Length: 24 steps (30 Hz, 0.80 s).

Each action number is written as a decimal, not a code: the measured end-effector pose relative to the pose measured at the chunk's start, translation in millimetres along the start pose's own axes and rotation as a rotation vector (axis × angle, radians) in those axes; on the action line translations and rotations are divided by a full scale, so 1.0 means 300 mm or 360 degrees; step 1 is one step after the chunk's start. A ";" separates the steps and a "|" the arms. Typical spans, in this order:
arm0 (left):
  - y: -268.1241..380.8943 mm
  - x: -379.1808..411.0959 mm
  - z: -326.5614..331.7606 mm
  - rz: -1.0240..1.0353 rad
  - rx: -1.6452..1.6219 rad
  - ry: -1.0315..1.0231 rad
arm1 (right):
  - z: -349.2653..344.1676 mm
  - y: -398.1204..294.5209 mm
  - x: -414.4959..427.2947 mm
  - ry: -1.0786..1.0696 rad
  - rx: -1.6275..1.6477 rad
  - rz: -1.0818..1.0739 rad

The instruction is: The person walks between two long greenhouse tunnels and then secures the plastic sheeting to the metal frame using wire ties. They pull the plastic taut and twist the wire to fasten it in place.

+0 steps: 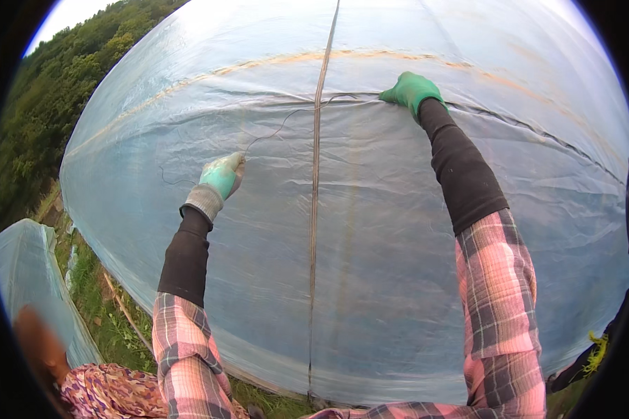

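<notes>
Plastic film (272,235) of a greenhouse tunnel spreads in front of me, with a dark strap (315,199) running down its middle. My left hand (223,174), in a pale green coated glove with a grey cuff, is closed around a thin wavy wire (280,128) left of the strap. One wire end curls out to the left; the other crosses the strap. Higher and to the right, my right hand (413,93), in a green glove, presses at the long horizontal crease (513,121) in the film. Its fingertips are bent against the film, and what lies under them is hidden.
A person in a patterned top (110,390) is close by at the lower left. Behind them stands a second film-covered tunnel (23,262), with grass (91,293) and a thin pole (128,314) between. Dark clothing with a yellow tuft (596,356) shows at the lower right.
</notes>
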<state>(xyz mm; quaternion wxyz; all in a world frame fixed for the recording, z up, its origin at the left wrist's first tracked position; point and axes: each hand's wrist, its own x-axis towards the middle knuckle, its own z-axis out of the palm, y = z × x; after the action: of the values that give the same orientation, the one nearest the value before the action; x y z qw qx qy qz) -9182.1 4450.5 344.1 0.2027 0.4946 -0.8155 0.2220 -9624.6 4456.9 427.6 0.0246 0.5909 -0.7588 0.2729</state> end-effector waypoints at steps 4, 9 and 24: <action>0.124 -0.084 0.013 -0.0148 -0.0070 0.0121 | 0.033 0.025 0.010 0.0121 -0.0019 -0.0092; 0.250 -0.083 0.075 -0.0532 -0.0346 -0.0243 | 0.147 0.059 -0.086 0.0415 0.0709 -0.0333; 0.546 -0.222 0.274 -0.0672 -0.1364 -0.0403 | 0.864 -0.310 -1.033 -0.0877 0.2956 0.0154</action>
<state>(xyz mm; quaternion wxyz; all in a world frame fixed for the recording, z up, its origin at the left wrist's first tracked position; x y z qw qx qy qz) -9309.4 4519.5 213.8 0.3277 0.5441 -0.7338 -0.2412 -9373.0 4601.6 131.8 -0.6419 0.3861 -0.2436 0.6160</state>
